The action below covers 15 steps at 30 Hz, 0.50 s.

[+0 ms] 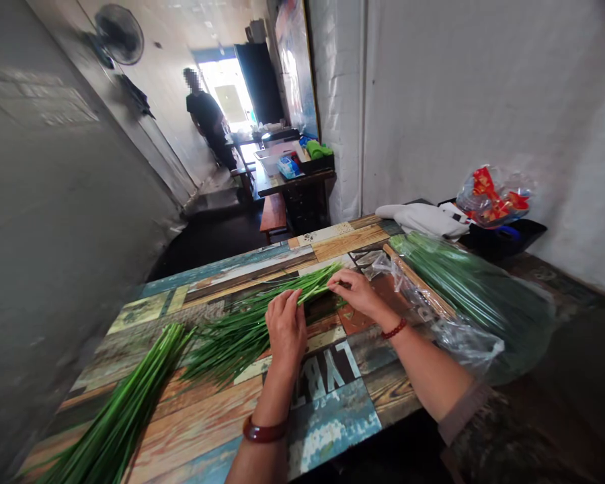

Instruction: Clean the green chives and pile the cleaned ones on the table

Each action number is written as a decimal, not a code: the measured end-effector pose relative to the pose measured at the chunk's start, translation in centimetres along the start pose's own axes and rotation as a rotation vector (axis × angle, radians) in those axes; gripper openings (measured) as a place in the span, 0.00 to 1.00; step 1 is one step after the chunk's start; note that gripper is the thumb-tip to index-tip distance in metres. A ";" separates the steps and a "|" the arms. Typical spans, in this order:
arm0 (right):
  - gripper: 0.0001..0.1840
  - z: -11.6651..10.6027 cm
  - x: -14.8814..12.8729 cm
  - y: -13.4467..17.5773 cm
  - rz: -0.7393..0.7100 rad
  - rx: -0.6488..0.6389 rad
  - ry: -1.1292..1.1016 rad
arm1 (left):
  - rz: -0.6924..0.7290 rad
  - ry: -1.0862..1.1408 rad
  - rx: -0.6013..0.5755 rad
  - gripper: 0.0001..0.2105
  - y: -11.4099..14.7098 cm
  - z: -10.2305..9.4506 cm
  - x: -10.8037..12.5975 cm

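My left hand (pixel 286 327) is closed on a few green chive stalks, over a loose pile of chives (pixel 242 329) in the middle of the table. With fingertips pinched, my right hand (pixel 355 292) holds the pale ends of the same stalks, to the right of my left hand. A second bunch of chives (pixel 126 403) lies neatly aligned at the table's left side. More long green stalks show inside a clear plastic bag (pixel 484 302) on the right. Both wrists wear red bracelets.
The patterned table (pixel 196 430) spans the foreground. A wooden stick (pixel 418 279) lies beside the bag, with a white cloth (pixel 423 220) and a red-and-clear plastic package (pixel 497 198) behind. Farther back are a cluttered table (pixel 302 180), a bench (pixel 273 214) and a standing person (pixel 206 114).
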State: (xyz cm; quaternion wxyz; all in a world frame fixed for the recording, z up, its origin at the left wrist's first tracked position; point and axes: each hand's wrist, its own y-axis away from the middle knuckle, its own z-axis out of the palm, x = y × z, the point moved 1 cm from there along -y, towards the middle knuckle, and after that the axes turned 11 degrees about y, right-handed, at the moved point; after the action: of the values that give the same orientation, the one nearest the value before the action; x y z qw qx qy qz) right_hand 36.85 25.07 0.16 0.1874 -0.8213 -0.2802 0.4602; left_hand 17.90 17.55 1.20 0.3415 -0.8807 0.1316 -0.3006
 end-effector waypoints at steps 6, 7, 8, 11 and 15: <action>0.09 0.9 -1.6 0.5 -0.046 -0.047 -0.055 | 0.045 -0.007 -0.115 0.12 0.4 0.5 -0.3; 0.09 1.1 -1.9 0.6 -0.050 -0.051 -0.042 | 0.048 -0.026 -0.140 0.12 0.5 0.6 -0.4; 0.09 1.2 -2.0 0.7 -0.056 -0.051 -0.022 | 0.047 -0.048 -0.161 0.11 0.6 0.7 -0.4; 0.08 1.7 -2.1 0.9 -0.063 -0.046 0.026 | 0.037 -0.116 -0.193 0.10 0.9 0.8 -0.5; 0.08 2.4 -1.7 1.2 -0.001 -0.043 -0.017 | 0.037 -0.172 -0.196 0.08 1.2 0.8 -0.4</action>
State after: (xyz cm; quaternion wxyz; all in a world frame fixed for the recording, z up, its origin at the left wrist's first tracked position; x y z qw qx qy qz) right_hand 34.38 23.21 -0.63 0.1674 -0.8211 -0.2920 0.4610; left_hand 18.04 17.25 -0.29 0.2692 -0.9299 0.1467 -0.2031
